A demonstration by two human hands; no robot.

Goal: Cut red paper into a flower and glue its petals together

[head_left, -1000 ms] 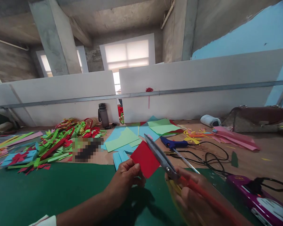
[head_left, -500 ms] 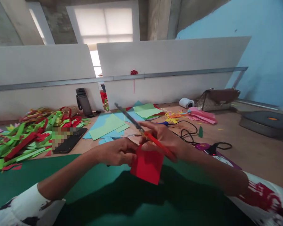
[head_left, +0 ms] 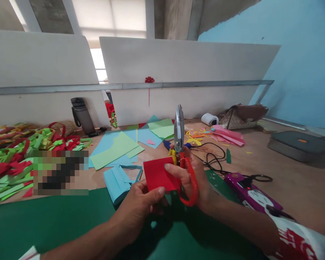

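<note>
Between my hands is a red piece of paper (head_left: 157, 174), raised above the green mat (head_left: 78, 216). My left hand (head_left: 142, 202) grips its lower left edge, thumb on the front and the other fingers behind. In my right hand (head_left: 193, 177) is a pair of orange-handled scissors (head_left: 189, 184), blades pointing up and close together. The fingers of that hand also rest on the paper's right side. Just beyond my left hand lies a folded light-blue paper bag shape (head_left: 118, 183) with a strap.
Green and blue paper sheets (head_left: 119, 148) lie ahead. On the left are a heap of paper strips (head_left: 18, 159) and a dark bottle (head_left: 82, 115). To the right are a purple power strip (head_left: 256, 195), a black cable (head_left: 213, 159), a grey case (head_left: 300, 146) and a handbag (head_left: 245, 115).
The scissors have swung from pointing up-left to upright. The red paper has turned and risen, with my left hand now at its lower left. The view has shifted slightly, uncovering the blue paper shape.
</note>
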